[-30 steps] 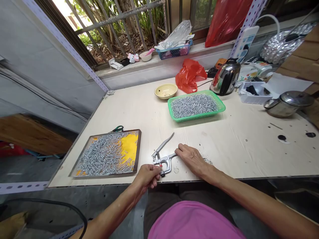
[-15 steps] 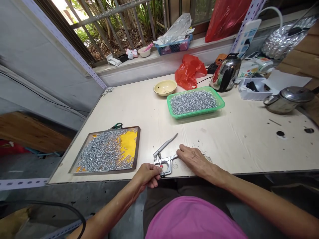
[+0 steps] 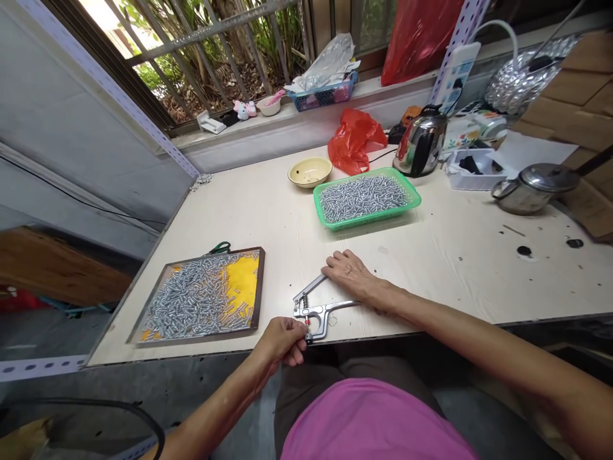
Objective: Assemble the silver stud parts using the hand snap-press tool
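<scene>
Metal snap-fastener pliers (image 3: 326, 312) with a spring and a red-tipped jaw lie at the table's front edge, their upper lever raised. My right hand (image 3: 352, 273) is closed over the end of that lever, its palm side hidden; the lower handle runs beneath the wrist. My left hand (image 3: 283, 338) pinches at the jaws with thumb and forefinger. Whatever it holds there is too small to make out. To its left lies a shallow tray (image 3: 258, 291) with a yellow lining, heaped with small silvery metal pieces (image 3: 189, 297).
A green basket (image 3: 368, 221) full of similar pieces stands farther back, beside a cream bowl (image 3: 310, 171) and a red plastic bag (image 3: 352, 140). An electric kettle (image 3: 421, 144) and a metal pot (image 3: 534, 188) stand at right. Green-handled scissors (image 3: 221, 247) lie behind the tray.
My right hand has moved up and away from the pliers' lower handle onto the raised lever. My left hand stays at the jaws. The view has shifted slightly.
</scene>
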A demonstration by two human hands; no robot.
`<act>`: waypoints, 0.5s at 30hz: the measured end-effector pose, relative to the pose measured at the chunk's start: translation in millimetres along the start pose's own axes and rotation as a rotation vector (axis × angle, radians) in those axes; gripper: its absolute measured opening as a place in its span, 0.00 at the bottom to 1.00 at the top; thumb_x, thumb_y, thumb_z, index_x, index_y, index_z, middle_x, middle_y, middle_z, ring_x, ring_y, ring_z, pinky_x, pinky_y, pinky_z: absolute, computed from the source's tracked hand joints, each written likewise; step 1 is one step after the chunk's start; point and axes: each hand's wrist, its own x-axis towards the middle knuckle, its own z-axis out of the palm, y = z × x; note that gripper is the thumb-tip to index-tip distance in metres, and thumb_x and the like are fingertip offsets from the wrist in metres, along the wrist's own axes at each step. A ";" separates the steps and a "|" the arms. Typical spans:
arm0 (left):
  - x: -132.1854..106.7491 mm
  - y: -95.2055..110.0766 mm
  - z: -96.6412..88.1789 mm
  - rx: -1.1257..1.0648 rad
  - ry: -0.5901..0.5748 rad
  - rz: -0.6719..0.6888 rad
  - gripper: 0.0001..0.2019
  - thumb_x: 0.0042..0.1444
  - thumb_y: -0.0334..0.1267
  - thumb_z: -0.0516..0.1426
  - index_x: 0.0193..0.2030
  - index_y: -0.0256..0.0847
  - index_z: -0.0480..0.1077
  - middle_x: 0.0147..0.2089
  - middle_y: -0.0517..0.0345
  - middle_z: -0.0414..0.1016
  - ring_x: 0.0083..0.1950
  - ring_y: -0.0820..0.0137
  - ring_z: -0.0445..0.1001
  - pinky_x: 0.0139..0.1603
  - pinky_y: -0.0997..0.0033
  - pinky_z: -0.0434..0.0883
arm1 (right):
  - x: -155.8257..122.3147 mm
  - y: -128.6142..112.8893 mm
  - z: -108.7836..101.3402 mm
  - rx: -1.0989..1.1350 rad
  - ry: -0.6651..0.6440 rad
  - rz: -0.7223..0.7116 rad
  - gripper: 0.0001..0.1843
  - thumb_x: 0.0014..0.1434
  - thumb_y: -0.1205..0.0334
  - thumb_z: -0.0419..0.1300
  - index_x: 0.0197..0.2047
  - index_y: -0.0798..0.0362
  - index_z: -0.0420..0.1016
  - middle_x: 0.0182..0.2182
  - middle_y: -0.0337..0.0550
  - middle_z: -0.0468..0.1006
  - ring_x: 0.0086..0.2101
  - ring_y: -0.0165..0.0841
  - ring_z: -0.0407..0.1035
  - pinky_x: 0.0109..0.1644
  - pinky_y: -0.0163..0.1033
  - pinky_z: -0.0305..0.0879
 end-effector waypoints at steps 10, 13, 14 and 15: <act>0.8 9.4 1.2 0.065 -0.046 -0.017 0.20 0.39 0.53 0.63 0.25 0.37 0.65 0.17 0.64 0.69 0.13 0.78 0.65 0.14 0.80 0.59 | 6.9 13.5 -7.8 -0.049 0.001 -0.032 0.08 0.64 0.69 0.51 0.36 0.54 0.72 0.35 0.44 0.73 0.39 0.35 0.61 0.42 0.41 0.49; 0.3 8.8 1.4 0.049 -0.056 -0.022 0.20 0.41 0.53 0.63 0.24 0.37 0.65 0.16 0.64 0.68 0.13 0.78 0.65 0.14 0.79 0.59 | 5.3 10.8 -12.9 -0.018 -0.053 -0.007 0.09 0.64 0.69 0.51 0.36 0.55 0.72 0.36 0.44 0.74 0.39 0.36 0.61 0.42 0.41 0.50; 0.1 8.3 1.4 0.043 -0.054 -0.024 0.20 0.42 0.54 0.63 0.24 0.37 0.65 0.15 0.64 0.68 0.13 0.78 0.65 0.14 0.79 0.59 | 3.4 10.1 -14.5 0.005 -0.063 0.000 0.08 0.64 0.67 0.52 0.36 0.55 0.72 0.36 0.45 0.73 0.40 0.36 0.61 0.42 0.41 0.50; -0.1 7.7 1.4 0.039 -0.052 -0.026 0.20 0.42 0.54 0.63 0.24 0.37 0.65 0.15 0.64 0.67 0.13 0.77 0.65 0.14 0.79 0.59 | 0.8 9.6 -15.8 0.035 -0.065 0.003 0.08 0.64 0.65 0.53 0.36 0.55 0.72 0.37 0.45 0.73 0.40 0.36 0.61 0.43 0.41 0.51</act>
